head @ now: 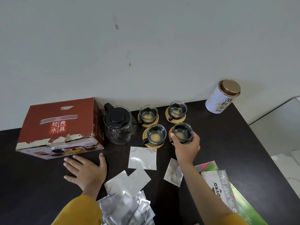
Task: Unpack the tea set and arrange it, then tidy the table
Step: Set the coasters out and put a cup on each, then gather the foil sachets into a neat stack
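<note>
Four cups: glass, each on a round wooden coaster, set in a two-by-two block just right of the teapot point(119, 125).
Teapot: clear glass with a black lid and handle, upright on the dark table point(235, 143), touching or nearly touching the box on its left.
Box point(60, 127): red carton with worn, torn edges, closed, left of the teapot near the wall.
Near-right cup point(182, 133): the cup farthest right of the teapot in the front row, on its coaster point(170, 133).
Right hand point(186, 147): fingers curled around that cup from the near side, thumb on its left, gripping it.
Left hand point(84, 170): flat on the table, fingers spread, holding nothing, in front of the box and left of the teapot.
Other cups: far-left point(148, 114), far-right point(177, 110), near-left point(156, 135), all untouched.
Foil packets point(142, 158): several silver ones scattered in front of the teapot, with a heap point(125, 208) nearer the person.
Tin point(223, 96): white with a gold lid, well right of the teapot by the wall.
Papers point(222, 184): stacked at the front right, one printed "STAMP PAD".
</note>
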{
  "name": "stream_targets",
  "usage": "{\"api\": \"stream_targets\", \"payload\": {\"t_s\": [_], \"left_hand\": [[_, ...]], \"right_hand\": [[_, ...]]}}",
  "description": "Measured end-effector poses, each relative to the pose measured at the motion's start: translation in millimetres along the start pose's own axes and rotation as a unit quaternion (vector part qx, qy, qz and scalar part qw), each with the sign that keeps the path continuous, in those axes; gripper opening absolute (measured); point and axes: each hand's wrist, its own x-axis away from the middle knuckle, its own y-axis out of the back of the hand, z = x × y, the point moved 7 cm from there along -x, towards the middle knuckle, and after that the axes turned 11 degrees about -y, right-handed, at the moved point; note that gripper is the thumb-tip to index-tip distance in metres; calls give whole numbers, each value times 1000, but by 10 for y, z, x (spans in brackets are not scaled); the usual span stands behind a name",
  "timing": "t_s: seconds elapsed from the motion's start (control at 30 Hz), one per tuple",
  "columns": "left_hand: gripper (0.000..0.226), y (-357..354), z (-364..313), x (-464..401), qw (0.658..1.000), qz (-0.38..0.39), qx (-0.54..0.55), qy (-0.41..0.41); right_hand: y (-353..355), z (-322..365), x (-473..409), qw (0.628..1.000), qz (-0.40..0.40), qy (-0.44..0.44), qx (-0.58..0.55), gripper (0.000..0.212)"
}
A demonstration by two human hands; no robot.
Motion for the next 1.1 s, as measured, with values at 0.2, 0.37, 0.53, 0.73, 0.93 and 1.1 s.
{"api": "stream_targets", "payload": {"t_s": [0.2,0.37,0.53,0.73,0.93,1.1], "left_hand": [[98,1,10,-4,1000,-6,1,-5],[98,-4,15,-13,1000,-2,0,-6],[84,60,47,2,998,-16,55,-29],[48,144,-720,628,945,-118,225,-206],[38,183,-2497,1242,836,-92,302,-450],[62,-56,-3765,1356,824,-6,282,-491]], "right_hand": [[-19,-13,49,1000,1,-10,12,81],[16,-41,95,999,35,-39,-3,98],[154,95,158,998,47,-20,-21,86],[394,447,101,998,35,43,-16,65],[750,1021,-353,991,23,132,-12,44],[1053,1636,-1052,982,-6,185,28,36]]}}
